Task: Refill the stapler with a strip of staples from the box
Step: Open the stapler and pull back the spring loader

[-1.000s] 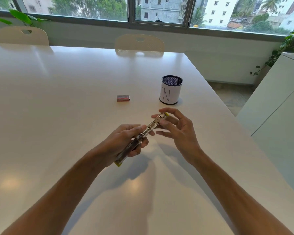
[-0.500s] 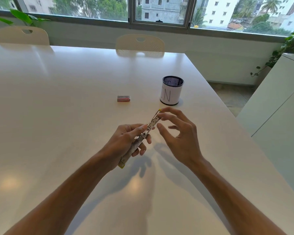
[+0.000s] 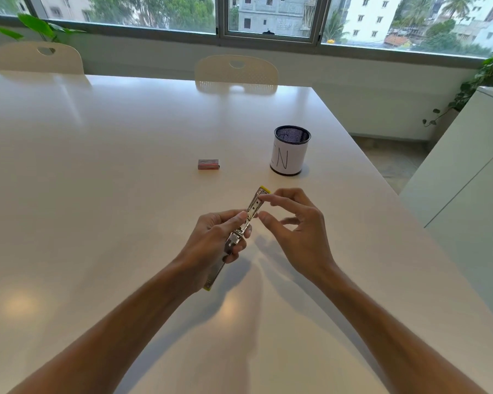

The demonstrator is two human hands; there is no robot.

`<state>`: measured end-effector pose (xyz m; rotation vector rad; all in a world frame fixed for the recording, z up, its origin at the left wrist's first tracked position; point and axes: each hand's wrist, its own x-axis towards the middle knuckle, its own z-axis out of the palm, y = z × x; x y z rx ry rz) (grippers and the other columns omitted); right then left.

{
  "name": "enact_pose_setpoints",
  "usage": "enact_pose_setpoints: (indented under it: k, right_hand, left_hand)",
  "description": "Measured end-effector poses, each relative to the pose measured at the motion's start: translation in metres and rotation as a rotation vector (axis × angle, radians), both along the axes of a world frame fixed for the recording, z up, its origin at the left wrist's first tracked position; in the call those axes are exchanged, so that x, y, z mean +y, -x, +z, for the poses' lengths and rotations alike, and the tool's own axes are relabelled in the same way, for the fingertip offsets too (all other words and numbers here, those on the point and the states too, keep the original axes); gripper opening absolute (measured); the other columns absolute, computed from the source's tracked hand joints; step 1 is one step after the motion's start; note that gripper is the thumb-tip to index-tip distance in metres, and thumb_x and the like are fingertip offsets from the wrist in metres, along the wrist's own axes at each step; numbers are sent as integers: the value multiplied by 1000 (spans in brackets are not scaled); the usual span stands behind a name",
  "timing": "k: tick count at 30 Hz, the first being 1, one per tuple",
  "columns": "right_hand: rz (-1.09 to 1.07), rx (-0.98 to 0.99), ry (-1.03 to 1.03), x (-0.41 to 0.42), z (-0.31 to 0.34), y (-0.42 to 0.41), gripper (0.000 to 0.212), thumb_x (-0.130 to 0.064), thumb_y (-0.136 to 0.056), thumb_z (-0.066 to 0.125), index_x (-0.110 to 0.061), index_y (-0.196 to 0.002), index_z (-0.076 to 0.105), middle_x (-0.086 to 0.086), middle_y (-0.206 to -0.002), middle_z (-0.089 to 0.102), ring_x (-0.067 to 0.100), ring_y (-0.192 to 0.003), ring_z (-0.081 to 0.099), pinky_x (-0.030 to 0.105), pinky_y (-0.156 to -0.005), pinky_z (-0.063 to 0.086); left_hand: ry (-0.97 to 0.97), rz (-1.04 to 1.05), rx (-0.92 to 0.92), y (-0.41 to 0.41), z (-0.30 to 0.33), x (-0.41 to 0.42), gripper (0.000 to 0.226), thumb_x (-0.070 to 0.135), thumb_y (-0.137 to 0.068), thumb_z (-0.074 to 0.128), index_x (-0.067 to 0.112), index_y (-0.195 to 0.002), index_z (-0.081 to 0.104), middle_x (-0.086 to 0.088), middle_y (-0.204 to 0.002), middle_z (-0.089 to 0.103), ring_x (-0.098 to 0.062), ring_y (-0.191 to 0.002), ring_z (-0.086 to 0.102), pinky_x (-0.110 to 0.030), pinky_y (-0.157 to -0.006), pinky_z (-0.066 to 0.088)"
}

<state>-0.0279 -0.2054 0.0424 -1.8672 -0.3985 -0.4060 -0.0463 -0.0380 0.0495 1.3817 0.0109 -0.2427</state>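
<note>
Box (image 3: 208,164) sits shut on desk (image 3: 97,166), upper centre. Left hand (image 3: 215,240), mid-frame, grip wrapped on opened stapler (image 3: 239,234). Right hand (image 3: 293,223) w/ fingers loose, empty, touching rail. Keep stapler steady, fetch strip next.

Bare counter (image 3: 111,194) lies wide open to the left. Ahead of the hands only the staple box (image 3: 208,164) and the mesh cup (image 3: 291,150) stand, well apart from each other.

The left hand (image 3: 219,240) is closed around the stapler (image 3: 239,231); the right hand (image 3: 293,231) is held beside it, fingers loosely curled.
</note>
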Motion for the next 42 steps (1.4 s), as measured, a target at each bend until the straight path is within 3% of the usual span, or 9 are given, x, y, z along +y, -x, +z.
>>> enact_pose_setpoints:
  k: [8,15,25,30,38,42]
  right_hand:
    - [-131,-120,47,5,0,1,25,-29,-81,80,-24,-106,75,-12,-96,74,2,-91,69,26,-65,59]
    - [-138,-77,2,8,-3,4,25,-28,-79,82,-25,-102,74,-15,-89,73,-1,-88,70,17,-61,56]
    - [-119,5,-34,12,-7,5,14,-23,-81,81,-20,-95,78,-12,-86,76,-2,-83,70,15,-62,53]
    - [-91,-16,-16,16,-7,9,9,-23,-85,78,-23,-94,77,-16,-85,74,-2,-83,69,11,-61,51]
    - [-68,-39,-31,19,-7,11,10,-22,-86,76,-19,-95,74,-15,-87,71,-5,-85,67,6,-62,48]
    - [-64,-98,5,17,-7,10,10,-21,-86,75,-18,-95,72,-10,-89,72,3,-88,67,10,-63,50]
  left_hand:
    - [10,17,-42,1,-5,-5,25,25,-98,54,12,-101,75,0,-67,58,-9,-47,44,-19,-41,33]
    - [-17,25,-46,4,-5,-6,26,25,-99,54,11,-99,75,-1,-66,56,-9,-48,43,-19,-41,33]
    - [4,48,-40,6,-6,-9,26,21,-100,52,11,-98,76,-4,-66,53,-10,-48,40,-18,-41,31]
    - [2,54,-46,5,-4,-7,25,22,-100,52,12,-105,75,-5,-67,52,-11,-50,41,-19,-41,33]
    - [14,57,-24,5,-4,-8,27,24,-99,52,12,-95,76,-4,-64,56,-10,-47,45,-20,-40,34]
    - [43,34,-1,3,-3,-6,29,25,-100,51,7,-94,74,-3,-65,56,-10,-47,45,-18,-39,33]
